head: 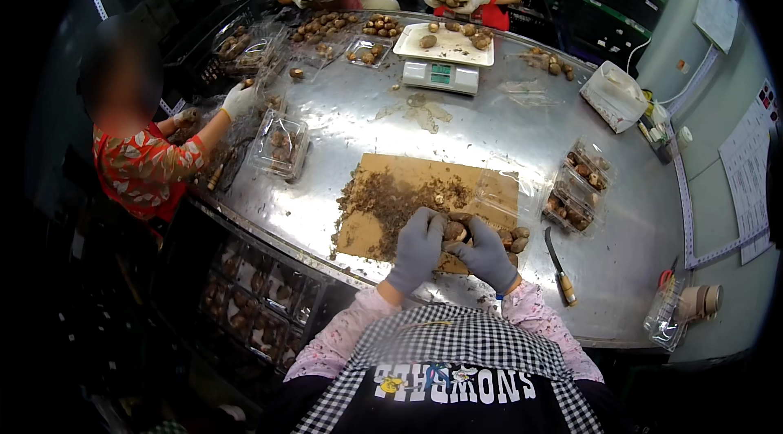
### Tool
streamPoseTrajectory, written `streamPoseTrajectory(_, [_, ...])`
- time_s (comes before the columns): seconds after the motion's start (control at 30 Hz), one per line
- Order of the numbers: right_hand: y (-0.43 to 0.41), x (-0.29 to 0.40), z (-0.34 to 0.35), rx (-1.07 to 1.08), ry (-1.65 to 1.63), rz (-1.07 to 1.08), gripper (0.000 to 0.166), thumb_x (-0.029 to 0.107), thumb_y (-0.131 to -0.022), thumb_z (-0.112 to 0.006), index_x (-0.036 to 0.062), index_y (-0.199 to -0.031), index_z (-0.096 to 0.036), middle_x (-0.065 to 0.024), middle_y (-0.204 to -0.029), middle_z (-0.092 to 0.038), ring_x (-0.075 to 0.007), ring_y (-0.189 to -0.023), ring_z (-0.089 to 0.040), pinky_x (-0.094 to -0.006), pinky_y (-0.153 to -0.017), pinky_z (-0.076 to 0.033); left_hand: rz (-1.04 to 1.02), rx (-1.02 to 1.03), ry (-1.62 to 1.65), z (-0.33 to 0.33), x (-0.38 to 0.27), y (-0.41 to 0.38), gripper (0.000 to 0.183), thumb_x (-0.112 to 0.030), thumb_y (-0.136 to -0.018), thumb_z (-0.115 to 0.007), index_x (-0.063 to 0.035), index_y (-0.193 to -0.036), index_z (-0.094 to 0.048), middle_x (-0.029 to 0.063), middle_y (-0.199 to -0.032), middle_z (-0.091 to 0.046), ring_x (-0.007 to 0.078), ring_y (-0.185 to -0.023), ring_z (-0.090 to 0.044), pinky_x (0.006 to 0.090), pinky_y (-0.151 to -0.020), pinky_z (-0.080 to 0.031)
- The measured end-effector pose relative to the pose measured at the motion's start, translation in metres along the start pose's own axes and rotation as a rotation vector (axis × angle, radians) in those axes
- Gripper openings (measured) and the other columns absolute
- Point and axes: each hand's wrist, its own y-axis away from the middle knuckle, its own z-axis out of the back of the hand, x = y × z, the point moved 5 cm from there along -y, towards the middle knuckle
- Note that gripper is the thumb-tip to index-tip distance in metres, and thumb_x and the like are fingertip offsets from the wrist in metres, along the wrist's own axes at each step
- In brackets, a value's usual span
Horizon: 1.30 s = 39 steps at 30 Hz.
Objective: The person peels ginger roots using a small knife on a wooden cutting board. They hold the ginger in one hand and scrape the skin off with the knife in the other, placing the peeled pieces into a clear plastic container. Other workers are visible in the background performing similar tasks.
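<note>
My left hand point(418, 250), in a grey glove, grips one side of a brown root vegetable point(454, 231), which looks like a small taro. My right hand point(486, 255), gloved alike, holds its other side. Both are over a soil-strewn cardboard sheet point(501, 189) on the metal table. Several more brown tubers point(520, 239) lie just right of my right hand. An empty clear plastic tray point(498, 189) rests partly on the cardboard's right side. Farther right lies a curved knife with a wooden handle point(566, 289), touched by neither hand.
Filled clear clamshell boxes point(575, 189) stand at the right, another point(279, 145) at the left. A digital scale point(440, 76) carries a white tray of tubers. Scissors point(665, 278) and tape rolls point(700, 302) are at the right edge. Three co-workers stand around the table point(348, 110). A crate of packed boxes point(263, 299) sits lower left.
</note>
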Motion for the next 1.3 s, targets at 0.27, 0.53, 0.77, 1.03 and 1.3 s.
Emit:
streamPoseTrajectory(0.27, [0.0, -0.015, -0.004, -0.074, -0.234, 0.067, 0.054, 0.01, -0.081, -0.074, -0.0039, -0.127, -0.05, -0.0116, -0.118, -0.059, -0.0174, -0.11, -0.058, -0.0307, -0.096, -0.046, 0.347, 0.18, 0.413, 0.002, 0.004, 0.004, 0.024, -0.021, -0.099, -0.053, 0.0001, -0.108, -0.059, 0.0043, -0.081, -0.06, 0.0102, -0.069, -0.055, 0.0267, -0.062, -0.047])
streamPoseTrajectory(0.53, [-0.001, -0.029, -0.002, 0.072, -0.146, 0.011, 0.053, 0.017, -0.087, -0.069, -0.0048, -0.131, -0.047, -0.0109, -0.114, -0.059, -0.0148, -0.105, -0.058, -0.0287, -0.091, -0.048, 0.082, 0.134, 0.112, 0.004, -0.001, 0.01, 0.024, -0.019, -0.098, -0.053, 0.0015, -0.11, -0.058, 0.006, -0.082, -0.062, 0.0096, -0.07, -0.058, 0.0256, -0.062, -0.048])
streamPoseTrajectory(0.77, [0.005, -0.026, -0.006, -0.06, -0.552, -0.071, 0.042, 0.012, -0.088, -0.064, -0.0007, -0.126, -0.053, -0.0101, -0.11, -0.062, -0.016, -0.101, -0.059, -0.028, -0.089, -0.048, 0.323, 0.173, 0.446, 0.003, 0.004, 0.006, 0.023, -0.015, -0.1, -0.047, 0.0018, -0.113, -0.056, 0.0063, -0.08, -0.062, 0.01, -0.07, -0.059, 0.0255, -0.063, -0.049])
streamPoseTrajectory(1.03, [0.0, 0.013, 0.007, -0.125, -0.016, 0.201, 0.038, 0.017, -0.091, -0.063, -0.0017, -0.124, -0.055, -0.0102, -0.106, -0.063, -0.017, -0.097, -0.061, -0.0289, -0.086, -0.049, 0.17, 0.247, 0.261, 0.001, 0.005, 0.0, 0.028, -0.017, -0.094, -0.053, 0.0022, -0.114, -0.054, 0.0086, -0.091, -0.06, 0.0128, -0.081, -0.057, 0.027, -0.073, -0.048])
streamPoseTrajectory(1.3, [-0.002, -0.024, -0.003, -0.026, -0.377, -0.01, 0.034, 0.022, -0.098, -0.054, -0.0033, -0.121, -0.054, -0.0079, -0.099, -0.061, -0.0177, -0.089, -0.062, -0.0278, -0.072, -0.053, 0.285, 0.174, 0.339, 0.014, 0.017, -0.007, 0.02, -0.01, -0.095, -0.048, 0.0008, -0.108, -0.057, 0.0044, -0.083, -0.059, 0.0075, -0.066, -0.052, 0.0239, -0.058, -0.045])
